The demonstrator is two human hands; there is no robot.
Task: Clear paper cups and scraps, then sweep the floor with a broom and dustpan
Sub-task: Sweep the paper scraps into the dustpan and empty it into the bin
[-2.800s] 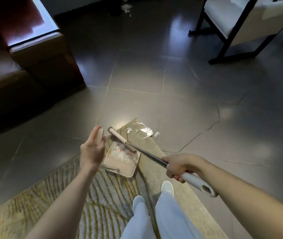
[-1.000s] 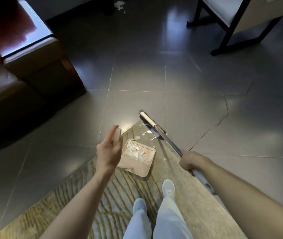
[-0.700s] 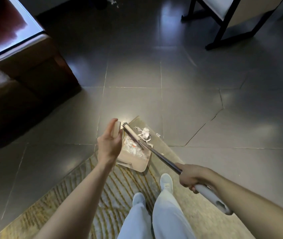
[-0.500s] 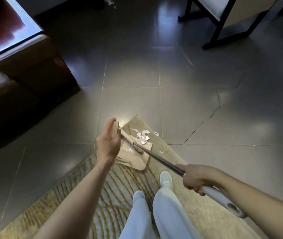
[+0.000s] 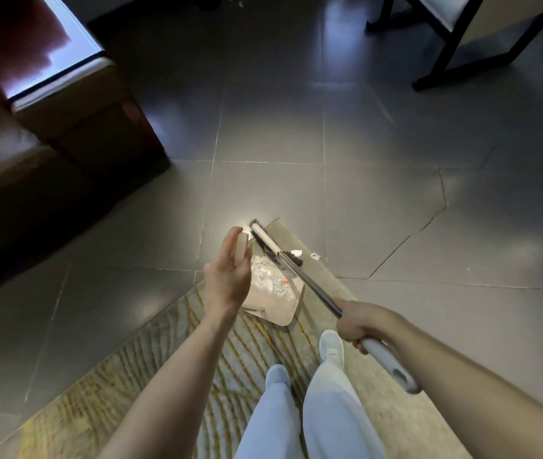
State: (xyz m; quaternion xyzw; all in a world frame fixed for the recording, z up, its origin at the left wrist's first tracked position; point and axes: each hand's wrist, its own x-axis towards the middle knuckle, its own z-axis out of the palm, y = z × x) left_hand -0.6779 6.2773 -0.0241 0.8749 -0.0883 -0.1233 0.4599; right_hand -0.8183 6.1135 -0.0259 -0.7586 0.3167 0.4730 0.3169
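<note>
Sweeping stage: left hand (image 5: 228, 281) grips the handle of the dustpan (image 5: 280, 308), right hand (image 5: 359, 323) fists the broom (image 5: 271, 241); a hard stroke may scatter scraps (image 5: 296, 252) just beyond the dustpan's lip.

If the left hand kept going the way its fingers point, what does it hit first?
Likely bare floor tile beside the broom head; nothing else shows in that line. The left hand grips the dustpan handle above the floor, so depth is unclear.

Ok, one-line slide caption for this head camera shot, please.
Left hand holds a scrap-filled dustpan at the rug corner while the right hand holds the broom at its mouth.
</note>
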